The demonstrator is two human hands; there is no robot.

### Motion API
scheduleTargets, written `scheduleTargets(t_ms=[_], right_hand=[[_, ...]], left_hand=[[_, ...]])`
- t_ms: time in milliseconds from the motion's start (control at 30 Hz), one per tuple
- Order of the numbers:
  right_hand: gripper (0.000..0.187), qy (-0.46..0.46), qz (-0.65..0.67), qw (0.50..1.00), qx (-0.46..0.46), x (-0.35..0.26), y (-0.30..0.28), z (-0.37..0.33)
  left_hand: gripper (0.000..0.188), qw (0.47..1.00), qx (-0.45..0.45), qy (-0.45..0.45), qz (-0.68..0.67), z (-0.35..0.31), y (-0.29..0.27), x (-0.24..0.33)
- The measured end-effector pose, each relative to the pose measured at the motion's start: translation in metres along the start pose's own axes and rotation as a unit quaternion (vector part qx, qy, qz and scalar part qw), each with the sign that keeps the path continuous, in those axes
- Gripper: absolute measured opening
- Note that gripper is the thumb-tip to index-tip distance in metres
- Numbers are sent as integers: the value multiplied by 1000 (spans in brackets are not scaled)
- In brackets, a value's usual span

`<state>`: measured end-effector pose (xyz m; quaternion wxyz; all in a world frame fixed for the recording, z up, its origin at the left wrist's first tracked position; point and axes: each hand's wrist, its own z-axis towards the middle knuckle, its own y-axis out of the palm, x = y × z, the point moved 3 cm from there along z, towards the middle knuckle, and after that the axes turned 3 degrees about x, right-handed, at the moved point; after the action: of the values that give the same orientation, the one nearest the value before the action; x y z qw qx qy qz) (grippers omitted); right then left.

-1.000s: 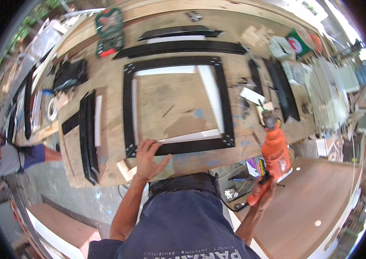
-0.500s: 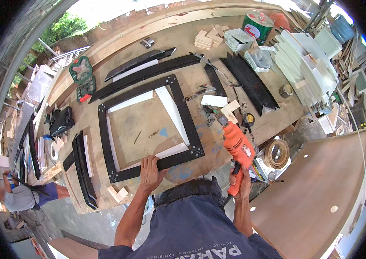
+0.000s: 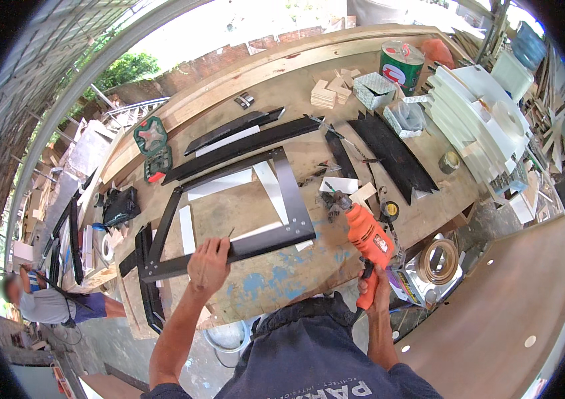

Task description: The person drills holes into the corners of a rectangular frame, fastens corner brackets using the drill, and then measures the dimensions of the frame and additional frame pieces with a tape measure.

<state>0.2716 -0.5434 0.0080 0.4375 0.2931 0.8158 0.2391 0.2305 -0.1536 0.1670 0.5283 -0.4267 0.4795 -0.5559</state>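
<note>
My left hand is closed over the near bar of a black rectangular frame with silvery screw heads at its corners. The frame's near side is raised and tilted off the workbench. Inside its outline lie white strips, some partly covered by the bars. In my right hand is an orange power drill, gripped by its handle, its bit pointing up and away to the left. A white block and a pale wood piece lie beside the drill's tip.
Long black profiles lie beyond the frame; a wide black piece is at right. A green tool case, wood blocks, a green can and a tape measure surround them. At far left stands another person.
My left hand has moved left along the near bar, and the frame has been lifted and tilted, coming away from the white strips. The drill stays in my right hand. The view has shifted.
</note>
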Motion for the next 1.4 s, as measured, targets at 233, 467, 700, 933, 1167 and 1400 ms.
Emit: scheduleTargets(t_ms=[233,467,700,933,1167,1400], right_hand=[[36,21,-2,1000,-13,8,-2,7],[33,39,-70,997,-17,9,6,15],[33,58,-47,997,-18,33,22,36],[35,32,-131,990,-31,43,26,53],[42,-122,-348,929,-27,27,29,79],[44,-358,-730,578,63,-13,40,87]], left_hand=[[36,994,105,-11,17,74,-80,-54],[43,961,160,-99,-205,162,-189,-114],[48,925,129,-88,-347,201,-219,-129],[52,929,66,-60,-360,218,-227,-119],[35,910,150,-71,-380,194,-239,-126],[36,831,249,-132,-480,138,-218,-136]])
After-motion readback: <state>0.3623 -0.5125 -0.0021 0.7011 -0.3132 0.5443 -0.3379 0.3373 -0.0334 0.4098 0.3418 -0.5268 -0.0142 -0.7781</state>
